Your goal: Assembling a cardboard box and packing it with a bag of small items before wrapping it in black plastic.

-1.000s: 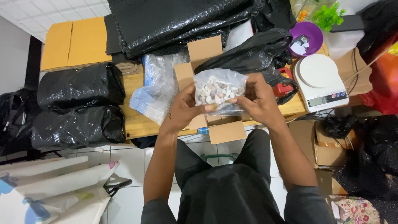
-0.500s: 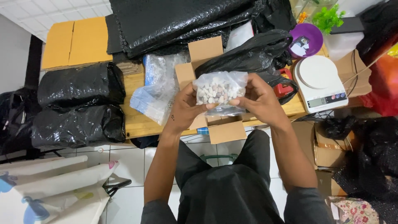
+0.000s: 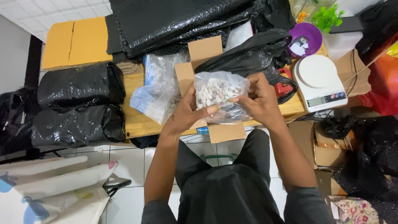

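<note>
A clear plastic bag of small mixed-colour pebbles [image 3: 217, 92] is held up in front of me, over an open cardboard box [image 3: 205, 54] on the low wooden table [image 3: 137, 120]. My left hand [image 3: 188, 110] grips the bag's lower left side, thumb across its front. Gripping the right side is my right hand [image 3: 255, 97], whose fingers pinch the plastic. The bag hides most of the box's inside.
A white digital scale [image 3: 319, 81] sits at the right, a purple bowl [image 3: 306, 39] behind it. Black wrapped bundles [image 3: 78, 105] lie at the left and black bubble wrap [image 3: 182, 20] at the back. Loose clear bags [image 3: 157, 89] lie beside the box, and flat cardboard [image 3: 74, 41] at the far left.
Both hands have shifted on the pebble bag and turned it slightly; it stays over the box.
</note>
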